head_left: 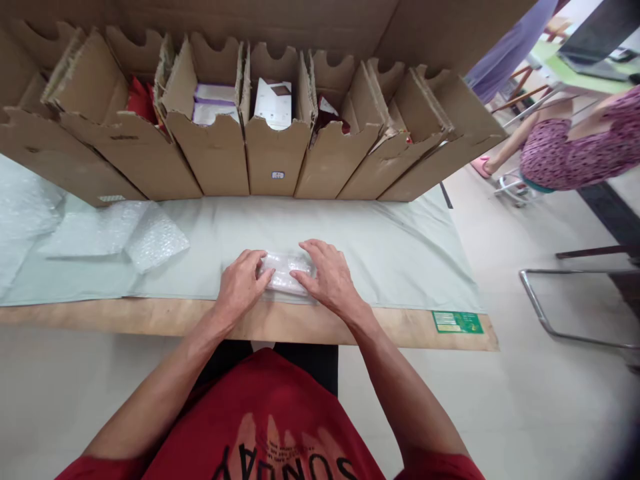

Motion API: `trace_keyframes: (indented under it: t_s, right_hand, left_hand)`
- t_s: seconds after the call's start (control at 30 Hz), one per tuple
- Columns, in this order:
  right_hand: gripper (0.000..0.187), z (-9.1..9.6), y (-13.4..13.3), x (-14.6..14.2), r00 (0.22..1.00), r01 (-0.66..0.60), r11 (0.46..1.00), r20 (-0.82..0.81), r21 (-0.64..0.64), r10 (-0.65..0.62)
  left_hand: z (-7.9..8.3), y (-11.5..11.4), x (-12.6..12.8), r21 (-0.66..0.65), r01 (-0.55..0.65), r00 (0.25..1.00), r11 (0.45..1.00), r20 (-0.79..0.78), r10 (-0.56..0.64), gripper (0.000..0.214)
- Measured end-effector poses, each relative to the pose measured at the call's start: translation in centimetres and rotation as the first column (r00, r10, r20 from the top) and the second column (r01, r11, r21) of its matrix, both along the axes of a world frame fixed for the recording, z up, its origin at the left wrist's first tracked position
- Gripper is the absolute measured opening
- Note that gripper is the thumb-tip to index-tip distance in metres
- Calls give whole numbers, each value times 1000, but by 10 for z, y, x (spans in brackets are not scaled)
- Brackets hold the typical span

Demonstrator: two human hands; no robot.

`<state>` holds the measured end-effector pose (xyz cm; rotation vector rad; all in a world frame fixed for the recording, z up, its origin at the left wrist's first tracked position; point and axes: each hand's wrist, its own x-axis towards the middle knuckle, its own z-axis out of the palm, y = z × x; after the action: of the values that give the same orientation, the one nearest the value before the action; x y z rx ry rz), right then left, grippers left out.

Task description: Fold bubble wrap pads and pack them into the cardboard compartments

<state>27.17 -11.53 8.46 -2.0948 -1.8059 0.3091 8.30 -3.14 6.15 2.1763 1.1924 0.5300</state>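
Observation:
A small flat packet in clear bubble wrap lies on the pale green cloth close to the table's front edge. What is inside the wrap I cannot make out. On its left end my left hand grips it, thumb on top and fingers curled at the far side. At the right end my right hand holds it the same way, the thumb pressing on the top face. Farther left on the cloth lie loose sheets of bubble wrap.
Cardboard bins stand in a row at the back, several with packets inside. A green and yellow label sticks to the wooden table edge. At the right, a seated person and a metal chair frame are on the floor side.

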Motion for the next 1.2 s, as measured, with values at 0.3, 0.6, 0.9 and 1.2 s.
trace_keyframes:
  t_s: [0.3,0.6,0.9,1.2]
  right_hand:
    - [16,14,33,0,985,-134,931,-145,-338,89]
    - [24,4,2,0,655,147,985,-737,-94,-168]
    - [41,20,-27,-7,821,185,975,-565,120,-86]
    - [47,73,-35,13,980,-200,969,-52,-146,194]
  left_hand:
    - [-13,-8,2,89,-21,1000,996,23,19,28]
    - [0,-28,-2,-518,-82,847,852,414,334,76]
    - [22,-35,8,-559,90,876,824,437,201,25]
    - [56,-22,27,-287,395,914,873,217,-343,14]
